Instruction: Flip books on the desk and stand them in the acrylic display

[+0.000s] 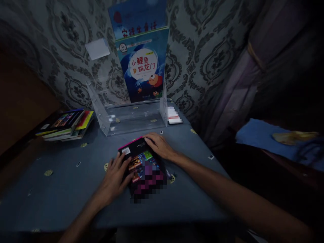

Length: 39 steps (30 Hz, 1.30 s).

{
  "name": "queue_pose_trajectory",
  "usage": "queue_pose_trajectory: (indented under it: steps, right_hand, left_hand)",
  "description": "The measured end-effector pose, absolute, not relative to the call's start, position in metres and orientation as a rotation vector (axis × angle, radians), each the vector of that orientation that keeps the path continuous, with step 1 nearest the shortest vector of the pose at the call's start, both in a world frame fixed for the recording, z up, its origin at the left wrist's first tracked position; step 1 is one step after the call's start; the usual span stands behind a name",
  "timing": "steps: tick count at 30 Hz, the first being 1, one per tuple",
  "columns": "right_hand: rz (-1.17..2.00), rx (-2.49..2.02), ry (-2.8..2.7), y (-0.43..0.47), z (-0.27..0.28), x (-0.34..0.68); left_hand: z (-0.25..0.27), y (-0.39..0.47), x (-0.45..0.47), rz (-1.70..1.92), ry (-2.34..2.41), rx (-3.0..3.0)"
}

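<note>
A dark book (pixel 141 146) with a pink edge, a barcode and colourful pictures on its cover lies on the cloth-covered table. My left hand (pixel 116 173) rests on the book's left side, its fingers spread over the cover. At the top right corner, my right hand (pixel 159 145) has its fingers bent over the edge and its thumb on the cover. The book's lower part is blurred by pixel blocks. Behind it stands a clear acrylic rack (pixel 134 119), with a blue picture book (pixel 144 91) upright at its back right and another blue book (pixel 139 17) behind that.
A stack of books (pixel 67 121) lies at the table's left. A white card (pixel 97 49) is up by the patterned wall (pixel 202 44). Right of the rack sits a small pixelated white item (pixel 174 116). A tied curtain (pixel 235 77) and a blue cloth (pixel 255 135) are farther right.
</note>
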State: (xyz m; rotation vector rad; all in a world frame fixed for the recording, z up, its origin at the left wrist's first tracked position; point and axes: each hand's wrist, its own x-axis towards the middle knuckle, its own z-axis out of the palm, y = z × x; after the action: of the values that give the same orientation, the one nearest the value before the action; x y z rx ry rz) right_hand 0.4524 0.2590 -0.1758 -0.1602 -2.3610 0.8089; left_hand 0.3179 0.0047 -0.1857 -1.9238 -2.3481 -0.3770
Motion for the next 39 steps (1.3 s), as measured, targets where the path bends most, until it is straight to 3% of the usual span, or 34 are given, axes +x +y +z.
queue_pose_trajectory:
  steps: [11, 19, 29, 39]
  right_hand:
    - [0.466, 0.020, -2.635, 0.248, -0.178, 0.458]
    - [0.556, -0.262, -2.561, 0.274, -0.194, 0.483]
    - [0.814, -0.302, -2.509, 0.284, -0.194, 0.492]
    - [0.768, -0.356, -2.480, 0.294, -0.186, 0.496]
  left_hand:
    - [-0.158, 0.069, 0.308, -0.418, -2.428, -2.202]
    - [-0.166, 0.075, 0.305, -0.394, -2.349, -2.144]
    - [-0.173, 0.078, 0.306, -0.389, -2.309, -2.136]
    - [-0.163, 0.087, 0.301, -0.374, -2.228, -2.212]
